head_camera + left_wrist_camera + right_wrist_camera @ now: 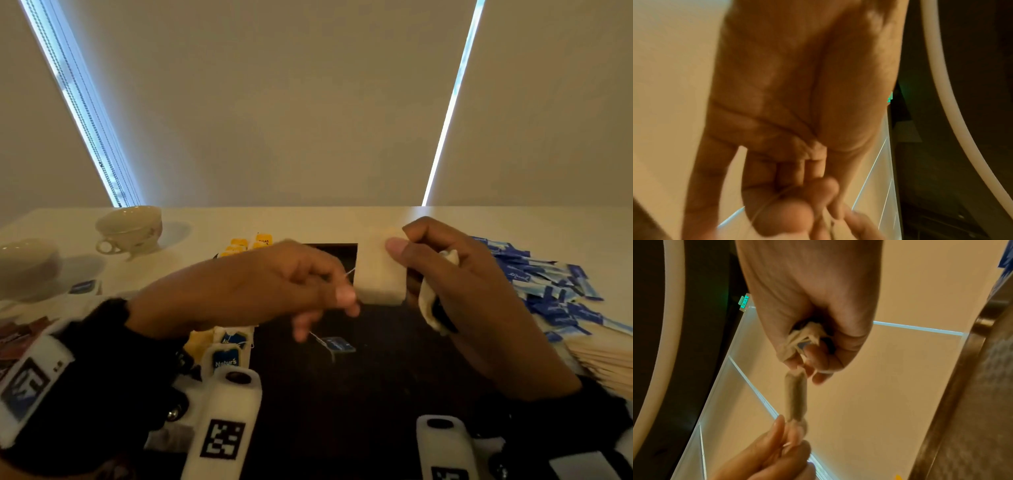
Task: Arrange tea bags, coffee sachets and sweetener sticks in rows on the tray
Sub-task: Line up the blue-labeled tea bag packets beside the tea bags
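I am holding one pale tea bag (pixel 379 274) up above the dark tray (pixel 359 383), stretched between both my hands. My right hand (pixel 479 301) is pinching its far upper corner between thumb and forefinger, and the rest of that grip is curled around a crumpled wad of pale paper (pixel 432 301) tucked in my palm; in the right wrist view the wad (pixel 805 335) is bunching out between palm and fingers. My left hand (pixel 260 284) is narrowing its grip on the bag's near lower corner and on the thin white string (pixel 348 273), thumb and fingertips pressed together. In the left wrist view the string (pixel 764 211) is looping across my curled fingers. The bag's blue tag (pixel 339 344) is dangling below my left hand, over the tray; whether it is touching the tray I cannot tell.

Along the tray's left edge, blue-labelled tea bags (pixel 226 358) are standing in a row, with yellow-tagged ones (pixel 251 241) at the far left corner. On the table (pixel 308 222), a heap of blue sweetener sticks (pixel 548 284) is lying to the right of the tray, and pale sticks (pixel 606 359) are fanning out nearer me. Brown sachets (pixel 20 339) are lying at the far left. A cream teacup (pixel 130 229) is tilting on its side at the back left, near a second pale cup (pixel 27 260).
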{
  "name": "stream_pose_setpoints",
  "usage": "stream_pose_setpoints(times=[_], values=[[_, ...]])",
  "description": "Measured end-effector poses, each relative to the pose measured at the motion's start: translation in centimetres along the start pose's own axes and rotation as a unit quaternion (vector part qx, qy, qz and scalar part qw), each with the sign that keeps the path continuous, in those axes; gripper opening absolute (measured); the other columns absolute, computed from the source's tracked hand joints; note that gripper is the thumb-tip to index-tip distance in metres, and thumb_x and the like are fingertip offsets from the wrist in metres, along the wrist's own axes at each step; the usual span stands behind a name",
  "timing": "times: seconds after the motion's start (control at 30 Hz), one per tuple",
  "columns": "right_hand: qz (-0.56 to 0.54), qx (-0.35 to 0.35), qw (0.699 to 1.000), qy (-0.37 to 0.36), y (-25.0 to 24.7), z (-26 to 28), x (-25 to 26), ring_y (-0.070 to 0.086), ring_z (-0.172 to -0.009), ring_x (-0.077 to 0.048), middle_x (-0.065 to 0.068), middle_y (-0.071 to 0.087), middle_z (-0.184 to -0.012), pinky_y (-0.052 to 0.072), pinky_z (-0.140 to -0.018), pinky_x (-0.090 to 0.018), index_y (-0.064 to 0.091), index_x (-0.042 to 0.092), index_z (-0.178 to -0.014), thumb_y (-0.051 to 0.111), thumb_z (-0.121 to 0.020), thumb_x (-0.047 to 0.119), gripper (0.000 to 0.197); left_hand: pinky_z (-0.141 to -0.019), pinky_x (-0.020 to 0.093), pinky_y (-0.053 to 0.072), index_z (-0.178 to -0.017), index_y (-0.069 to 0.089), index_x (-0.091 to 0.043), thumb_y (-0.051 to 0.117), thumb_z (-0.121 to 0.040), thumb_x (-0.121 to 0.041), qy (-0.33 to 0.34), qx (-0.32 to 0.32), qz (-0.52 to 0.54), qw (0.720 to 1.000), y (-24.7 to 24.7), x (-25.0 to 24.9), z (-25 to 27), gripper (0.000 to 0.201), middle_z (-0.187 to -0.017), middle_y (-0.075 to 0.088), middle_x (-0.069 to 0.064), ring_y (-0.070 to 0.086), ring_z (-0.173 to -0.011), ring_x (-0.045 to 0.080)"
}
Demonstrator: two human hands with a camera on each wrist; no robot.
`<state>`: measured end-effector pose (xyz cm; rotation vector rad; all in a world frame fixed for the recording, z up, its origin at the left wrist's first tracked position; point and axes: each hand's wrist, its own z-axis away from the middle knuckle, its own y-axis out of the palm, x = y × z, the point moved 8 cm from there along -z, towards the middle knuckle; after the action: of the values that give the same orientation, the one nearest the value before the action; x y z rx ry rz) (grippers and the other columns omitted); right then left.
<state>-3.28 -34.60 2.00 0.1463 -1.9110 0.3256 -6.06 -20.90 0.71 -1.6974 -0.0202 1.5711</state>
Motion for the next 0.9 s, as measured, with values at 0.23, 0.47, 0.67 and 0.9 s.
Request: stream_pose_setpoints(times=[0.23,0.47,0.67,0.9], values=[[-0.025,0.110,0.992,0.058,1.5,0.5,-0.9,0.065,-0.070,-0.013,0.004,0.070,-0.085,0.051,-0.058,-0.018,0.072,0.025,-0.077,0.062,-0.067,0.035,0.016,-0.055,0.024,0.049,-0.085,0.064,-0.015,0.041,-0.099,-0.025,0.133,-0.220,0.049,0.965,-4.1,-3.5,1.6,0.028,-0.052,0.035,-0.006,0.036,-0.049,0.007],[-0.009,0.207,0.976,0.074,3.6,1.5,-0.4,0.065,-0.072,0.003,0.015,0.072,-0.085,0.046,-0.058,-0.007,0.070,0.022,-0.084,0.059,-0.068,0.031,0.021,-0.046,0.022,0.040,-0.087,0.064,-0.015,0.041,-0.098,-0.022,0.152,-0.279,-0.002,0.948,-4.2,-4.1,1.8,0.027,-0.052,0.038,-0.010,0.037,-0.048,0.004],[0.056,0.138,0.988,0.046,2.9,0.7,-0.8,0.062,-0.070,0.004,0.009,0.067,-0.081,0.045,-0.062,-0.005,0.068,0.020,-0.078,0.056,-0.068,0.040,0.026,-0.048,0.012,0.038,-0.079,0.064,-0.022,0.051,-0.091,-0.033,0.157,-0.301,-0.055,0.939,-4.2,-5.1,2.4,0.021,-0.049,0.045,-0.011,0.043,-0.045,0.003],[0.058,0.037,0.998,0.006,1.6,0.0,-0.7,0.064,-0.066,-0.003,-0.001,0.070,-0.075,0.048,-0.062,-0.010,0.068,0.016,-0.071,0.063,-0.070,0.037,0.021,-0.053,0.015,0.047,-0.081,0.064,-0.030,0.048,-0.086,-0.047,0.150,-0.297,-0.148,0.931,-2.3,-5.5,2.1,0.024,-0.061,0.060,-0.007,0.059,-0.056,0.011]])
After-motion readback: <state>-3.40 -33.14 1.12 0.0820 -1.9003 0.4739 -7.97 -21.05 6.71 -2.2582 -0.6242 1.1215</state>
